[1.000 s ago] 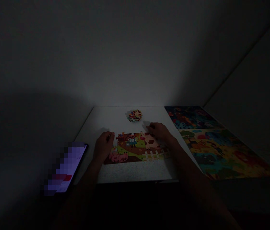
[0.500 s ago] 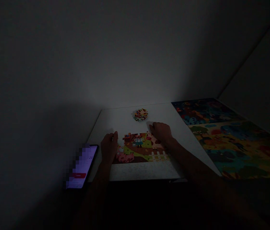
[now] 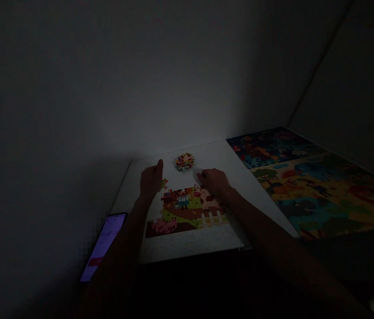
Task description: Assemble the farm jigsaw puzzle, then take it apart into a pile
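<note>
A partly assembled jigsaw puzzle (image 3: 187,212) with farm pictures lies on the white tabletop. My left hand (image 3: 151,179) is closed, thumb up, above the puzzle's left side. A puzzle piece (image 3: 164,183) with green and pale colours shows at its lower edge and appears gripped by the fingers. Close to the puzzle's upper right corner, my right hand (image 3: 216,182) has its fingers curled; whatever they may hold is hidden. Beyond both hands sits a small heap of loose puzzle pieces (image 3: 184,162).
Two finished-looking picture puzzles lie on the right, a dark blue one (image 3: 273,146) at the back and a yellow and teal one (image 3: 319,195) in front. A lit phone (image 3: 103,243) is at the left edge, partly behind my left forearm. A wall rises behind the table (image 3: 190,248).
My left hand has moved away from me, and the puzzle piece beside it has moved up with it, off the puzzle's left side. My right hand stays near the upper right corner. The view has shifted slightly.
</note>
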`<action>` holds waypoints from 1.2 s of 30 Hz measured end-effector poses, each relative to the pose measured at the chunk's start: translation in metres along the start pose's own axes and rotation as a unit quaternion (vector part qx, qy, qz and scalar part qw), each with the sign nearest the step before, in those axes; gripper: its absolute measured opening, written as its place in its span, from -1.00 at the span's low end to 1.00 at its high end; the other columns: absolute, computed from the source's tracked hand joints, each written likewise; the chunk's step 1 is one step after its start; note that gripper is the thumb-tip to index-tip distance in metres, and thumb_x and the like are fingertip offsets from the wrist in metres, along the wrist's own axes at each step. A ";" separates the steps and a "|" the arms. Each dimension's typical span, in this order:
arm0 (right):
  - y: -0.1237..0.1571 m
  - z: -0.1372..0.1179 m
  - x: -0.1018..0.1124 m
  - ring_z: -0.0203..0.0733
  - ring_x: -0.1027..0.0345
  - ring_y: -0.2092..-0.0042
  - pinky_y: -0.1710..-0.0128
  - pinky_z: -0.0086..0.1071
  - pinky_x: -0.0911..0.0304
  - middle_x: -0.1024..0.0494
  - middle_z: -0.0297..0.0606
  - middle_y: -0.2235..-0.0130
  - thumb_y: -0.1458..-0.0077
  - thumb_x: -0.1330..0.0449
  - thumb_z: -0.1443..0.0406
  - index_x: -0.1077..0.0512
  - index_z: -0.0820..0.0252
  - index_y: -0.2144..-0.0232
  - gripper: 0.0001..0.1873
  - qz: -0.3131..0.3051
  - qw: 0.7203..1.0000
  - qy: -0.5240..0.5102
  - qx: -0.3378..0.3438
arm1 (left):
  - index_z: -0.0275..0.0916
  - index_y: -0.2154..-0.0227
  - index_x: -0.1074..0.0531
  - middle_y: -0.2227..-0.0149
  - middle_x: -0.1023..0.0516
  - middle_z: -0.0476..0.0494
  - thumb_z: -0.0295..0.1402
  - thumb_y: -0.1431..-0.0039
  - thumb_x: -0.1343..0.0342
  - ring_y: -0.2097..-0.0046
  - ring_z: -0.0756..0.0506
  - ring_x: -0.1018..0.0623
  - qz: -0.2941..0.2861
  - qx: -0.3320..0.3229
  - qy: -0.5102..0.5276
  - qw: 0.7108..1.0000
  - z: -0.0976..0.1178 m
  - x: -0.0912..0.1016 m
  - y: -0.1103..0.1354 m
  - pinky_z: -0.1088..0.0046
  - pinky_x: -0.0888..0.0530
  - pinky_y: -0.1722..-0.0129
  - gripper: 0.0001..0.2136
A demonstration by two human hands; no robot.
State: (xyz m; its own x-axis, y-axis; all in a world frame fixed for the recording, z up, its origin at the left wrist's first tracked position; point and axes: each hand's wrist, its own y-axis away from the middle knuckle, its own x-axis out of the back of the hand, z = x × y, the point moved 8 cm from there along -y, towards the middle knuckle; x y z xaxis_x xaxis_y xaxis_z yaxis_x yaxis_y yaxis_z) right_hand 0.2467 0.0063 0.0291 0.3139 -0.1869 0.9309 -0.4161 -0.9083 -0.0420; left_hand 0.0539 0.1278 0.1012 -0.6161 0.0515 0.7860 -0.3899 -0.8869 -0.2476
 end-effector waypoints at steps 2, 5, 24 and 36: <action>0.000 0.000 0.001 -0.05 -0.50 0.20 0.23 -0.31 -0.25 -0.61 0.00 0.28 -0.31 0.03 0.09 -0.57 0.20 0.34 -0.54 0.003 1.000 -0.008 0.005 | -0.21 0.75 -0.24 0.68 -0.30 -0.10 -0.02 -0.30 0.23 0.52 -0.06 -0.42 0.000 -0.035 -0.041 0.999 0.029 -0.002 -0.028 0.44 -0.17 0.50 -0.44; -0.001 0.001 0.001 -0.03 -0.50 0.21 0.23 -0.29 -0.26 -0.61 0.02 0.29 -0.29 0.01 0.07 -0.57 0.21 0.36 -0.54 0.001 1.000 -0.021 0.006 | -0.26 0.66 -0.39 0.59 -0.42 -0.17 -0.07 -0.33 0.21 0.44 -0.09 -0.48 0.003 -0.054 -0.095 0.994 0.062 -0.013 -0.062 0.44 -0.22 0.44 -0.45; 0.000 -0.005 0.004 -0.16 -0.45 0.30 0.30 -0.38 -0.20 -0.61 -0.15 0.35 -0.26 0.04 -0.08 -0.55 0.15 0.39 -0.44 -0.087 0.987 -0.060 0.120 | -0.32 0.30 -0.50 0.23 -0.59 -0.36 -0.20 -0.37 0.22 0.20 -0.18 -0.54 -0.016 -0.065 -0.136 0.988 0.070 -0.102 -0.102 0.36 -0.36 0.21 -0.58; 0.007 0.008 -0.003 -0.32 -0.27 0.55 0.51 -0.43 -0.10 -0.46 -0.29 0.56 -0.13 -0.15 -0.01 -0.50 0.24 0.53 -0.54 -0.175 0.955 -0.230 0.058 | -0.20 0.25 -0.49 0.15 -0.60 -0.17 -0.29 -0.27 0.07 0.08 -0.14 -0.53 -0.025 -0.159 0.027 0.987 -0.028 -0.042 0.040 0.26 -0.44 0.00 -0.76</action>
State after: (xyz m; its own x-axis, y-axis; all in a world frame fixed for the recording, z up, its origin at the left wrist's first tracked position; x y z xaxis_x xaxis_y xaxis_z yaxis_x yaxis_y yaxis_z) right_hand 0.2495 -0.0027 0.0235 0.7701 0.0152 0.6378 -0.1282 -0.9756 0.1780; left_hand 0.0451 0.1028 0.0424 -0.6221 0.1236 0.7731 -0.6111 -0.6940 -0.3807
